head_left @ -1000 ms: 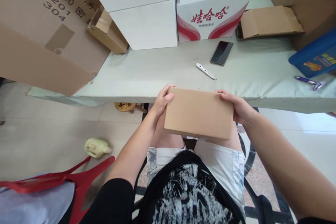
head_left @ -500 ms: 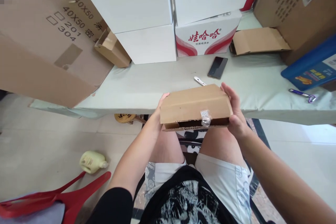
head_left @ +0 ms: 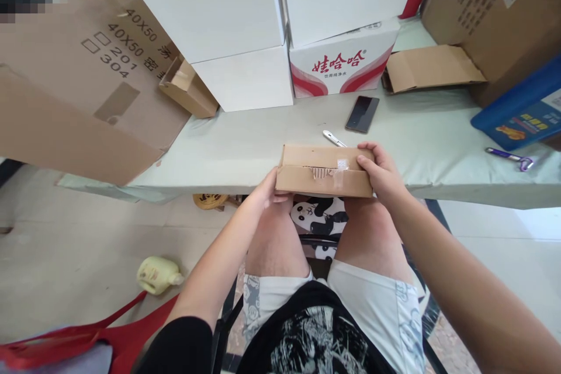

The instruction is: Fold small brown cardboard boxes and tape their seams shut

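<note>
Far left, large brown cardboard carton with black print (head_left: 131, 90) on the pale-green-cloth-covered table (head_left: 236, 140); pale yellow plastic bottle (head_left: 155, 274) lying on the floor below. Next, small open-topped brown cardboard box (head_left: 199, 96) beside that carton, round wooden stool (head_left: 210, 201) partly under the table, plain white boxes (head_left: 245, 79) stacked. Left hand (head_left: 269, 190) grasps the left end of a small rectangular brown cardboard box with clear tape (head_left: 307, 184), some fingers beneath it. Taped box is at the table's front edge, over the knees; table contact unclear. White utility knife (head_left: 333, 138) just behind it, near end hidden. White-and-red printed carton (head_left: 342, 64) farther back, black smartphone (head_left: 362, 114) flat before it. Right hand (head_left: 382, 169) grasps the taped box's right end, thumb on top, fingers over the far edge. Rightward: low brown cardboard box (head_left: 433, 69), purple-and-silver peeler-like tool (head_left: 508, 156), blue container (head_left: 519, 120).
</note>
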### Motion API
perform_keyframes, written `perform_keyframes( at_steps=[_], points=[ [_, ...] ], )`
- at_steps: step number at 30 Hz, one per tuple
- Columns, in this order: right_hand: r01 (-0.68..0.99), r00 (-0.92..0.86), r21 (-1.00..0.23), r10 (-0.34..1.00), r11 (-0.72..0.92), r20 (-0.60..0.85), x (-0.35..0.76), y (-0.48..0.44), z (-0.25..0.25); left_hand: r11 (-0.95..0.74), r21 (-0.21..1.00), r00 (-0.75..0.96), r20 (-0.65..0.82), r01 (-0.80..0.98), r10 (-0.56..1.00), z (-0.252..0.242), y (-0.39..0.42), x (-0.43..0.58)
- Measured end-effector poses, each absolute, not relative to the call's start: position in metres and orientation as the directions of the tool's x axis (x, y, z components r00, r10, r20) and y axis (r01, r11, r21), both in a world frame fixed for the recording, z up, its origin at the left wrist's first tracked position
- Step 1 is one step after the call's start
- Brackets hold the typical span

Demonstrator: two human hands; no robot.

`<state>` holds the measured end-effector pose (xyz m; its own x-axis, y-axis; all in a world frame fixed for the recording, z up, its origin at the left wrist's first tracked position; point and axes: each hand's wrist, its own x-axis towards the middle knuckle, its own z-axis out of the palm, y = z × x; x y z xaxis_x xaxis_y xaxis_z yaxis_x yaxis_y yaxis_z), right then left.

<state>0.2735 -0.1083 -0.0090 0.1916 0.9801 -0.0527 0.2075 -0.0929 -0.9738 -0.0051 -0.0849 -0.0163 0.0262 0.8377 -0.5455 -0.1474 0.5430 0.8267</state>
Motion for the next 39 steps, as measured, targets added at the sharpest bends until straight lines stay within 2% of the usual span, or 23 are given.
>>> perform_keyframes(
  at_steps=[2,4,5,6,7,9,12,15,17,23,26,32,39],
  points=[
    [0.242,0.191,-0.965,0.980,-0.098,-0.051,0.269,-0.108,-0.007,0.476,0.877,-0.093,-0.481,-0.074,0.872,-0.002,-0.083,-0.010],
    [0.261,0.197,-0.961,0.980,-0.091,-0.039,0.264,-0.109,-0.004,0.353,0.935,-0.206,-0.342,0.017,0.917,0.019,-0.083,-0.012],
    [0.258,0.201,-0.962,0.979,-0.083,-0.031,0.262,-0.108,-0.003,0.264,0.961,-0.252,-0.236,0.082,0.938,0.031,-0.084,-0.010],
    [0.250,0.201,-0.965,0.979,-0.075,-0.024,0.261,-0.108,-0.002,0.101,0.959,-0.256,-0.032,0.263,0.966,0.042,-0.086,-0.006],
    [0.243,0.201,-0.968,0.979,-0.068,-0.018,0.260,-0.108,-0.003,-0.057,0.911,-0.186,0.143,0.408,0.972,0.052,-0.089,-0.001],
    [0.238,0.202,-0.970,0.979,-0.054,-0.005,0.260,-0.108,-0.004,-0.303,0.758,0.067,0.326,0.578,0.943,0.064,-0.093,0.017],
    [0.243,0.199,-0.969,0.980,-0.043,0.006,0.260,-0.109,-0.005,-0.453,0.562,0.342,0.296,0.692,0.892,0.061,-0.095,0.046],
    [0.268,0.176,-0.963,0.984,-0.031,0.017,0.260,-0.110,-0.007,-0.460,0.344,0.393,0.249,0.819,0.885,0.046,-0.092,0.065],
    [0.303,0.167,-0.953,0.986,-0.025,0.027,0.261,-0.109,-0.010,-0.455,0.260,0.397,0.247,0.852,0.884,0.039,-0.091,0.068],
    [0.493,0.291,-0.870,0.947,-0.027,0.136,0.279,-0.090,-0.028,-0.457,0.199,0.406,0.250,0.867,0.879,0.038,-0.099,0.064],
    [0.597,0.238,-0.802,0.958,-0.014,0.160,0.289,-0.076,-0.035,-0.453,0.192,0.400,0.259,0.871,0.879,0.038,-0.102,0.065],
    [0.760,0.012,-0.649,0.999,-0.043,-0.052,0.299,-0.061,-0.046,-0.447,0.207,0.397,0.243,0.870,0.885,0.038,-0.098,0.066],
    [0.855,0.048,-0.507,0.991,-0.106,-0.127,0.300,-0.050,-0.049,-0.444,0.204,0.400,0.223,0.873,0.889,0.038,-0.092,0.065]
  ],
)
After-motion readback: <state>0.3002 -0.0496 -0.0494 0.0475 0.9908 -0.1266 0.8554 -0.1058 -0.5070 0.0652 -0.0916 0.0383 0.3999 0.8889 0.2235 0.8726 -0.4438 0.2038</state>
